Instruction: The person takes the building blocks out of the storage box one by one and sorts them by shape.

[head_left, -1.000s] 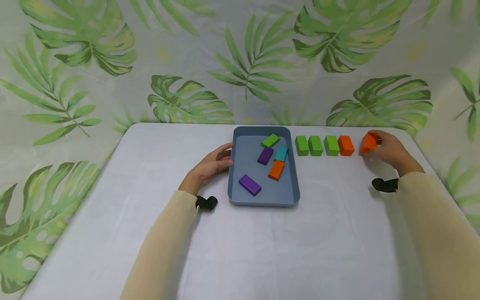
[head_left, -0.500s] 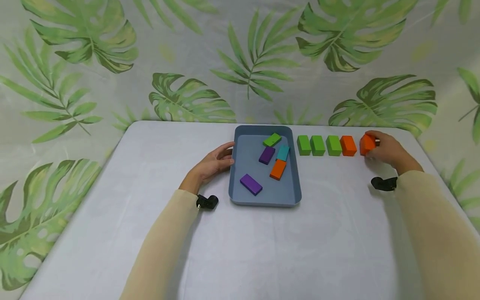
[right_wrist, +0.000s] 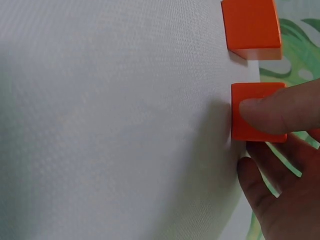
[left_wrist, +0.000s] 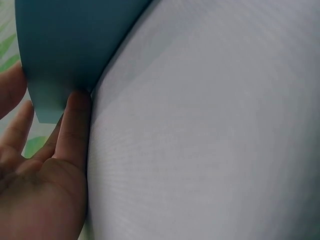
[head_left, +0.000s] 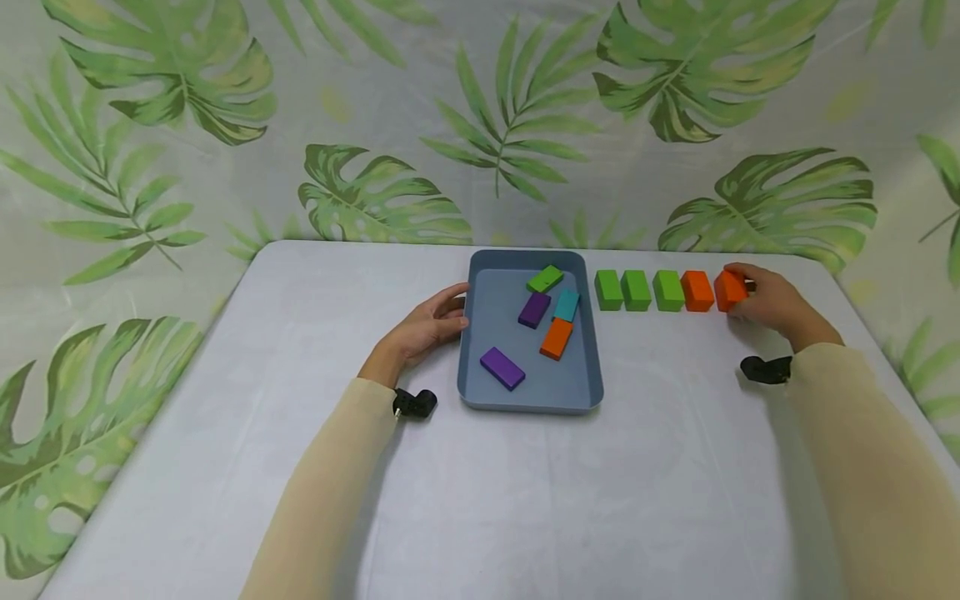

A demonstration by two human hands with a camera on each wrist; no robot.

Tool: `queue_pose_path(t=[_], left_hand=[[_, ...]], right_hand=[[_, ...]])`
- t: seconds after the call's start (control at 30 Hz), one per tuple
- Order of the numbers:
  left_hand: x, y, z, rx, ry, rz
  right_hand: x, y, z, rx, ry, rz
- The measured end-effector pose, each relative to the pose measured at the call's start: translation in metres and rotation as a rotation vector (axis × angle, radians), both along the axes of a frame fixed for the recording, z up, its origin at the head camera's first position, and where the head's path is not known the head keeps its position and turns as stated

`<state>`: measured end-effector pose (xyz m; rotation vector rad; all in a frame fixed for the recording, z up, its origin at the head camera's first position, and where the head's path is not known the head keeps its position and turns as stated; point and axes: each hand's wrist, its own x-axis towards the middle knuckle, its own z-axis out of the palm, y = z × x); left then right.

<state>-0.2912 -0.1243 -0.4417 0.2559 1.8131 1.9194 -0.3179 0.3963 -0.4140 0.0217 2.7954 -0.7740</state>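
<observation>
My right hand [head_left: 780, 304] pinches an orange block [head_left: 729, 292] that stands upright at the right end of a row near the table's back edge. The thumb presses the block's near face in the right wrist view. A narrow gap separates it from another orange block [head_left: 697, 292] on its left. Further left in that row stand three green blocks, the closest being this green block [head_left: 668, 291]. My left hand [head_left: 420, 331] rests its fingers against the left wall of a blue-grey tray [head_left: 487, 312]; the left wrist view shows fairly straight fingers touching the tray's outer side [left_wrist: 70, 45].
Lying loose in the tray are a green block [head_left: 545, 279], a teal block [head_left: 566, 306], an orange block [head_left: 557, 340] and two purple blocks, one near the front [head_left: 502, 369]. A white cloth [head_left: 480, 500] covers the table, with a leaf-print curtain [head_left: 375, 108] behind.
My right hand has slid its orange block leftward, narrowing the gap to the orange block beside it. The left hand and the tray have stayed in place.
</observation>
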Motion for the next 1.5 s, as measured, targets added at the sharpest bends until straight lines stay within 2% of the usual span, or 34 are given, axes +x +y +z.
queue_pose_path(t=[0.47,0.7,1.0,1.23,1.37,1.5], left_hand=[[0.0,0.004,0.005,0.0,0.001,0.003],[-0.002,0.003,0.002,0.003,-0.002,0.004],[0.0,0.003,0.003,-0.002,-0.009,0.005],[0.003,0.0,0.003,0.003,-0.006,0.013],[0.003,0.0,0.003,0.006,-0.011,0.002],[0.003,0.001,0.004,0.004,-0.007,0.0]], right_hand=[[0.006,0.002,0.004,-0.002,-0.028,0.019],[0.006,0.001,0.003,-0.017,-0.031,0.019],[0.011,0.001,0.014,-0.123,-0.045,0.018],[0.014,-0.002,0.025,-0.13,0.049,-0.003],[0.022,-0.01,0.036,-0.156,0.18,-0.07],[0.031,-0.028,0.056,-0.188,0.333,-0.111]])
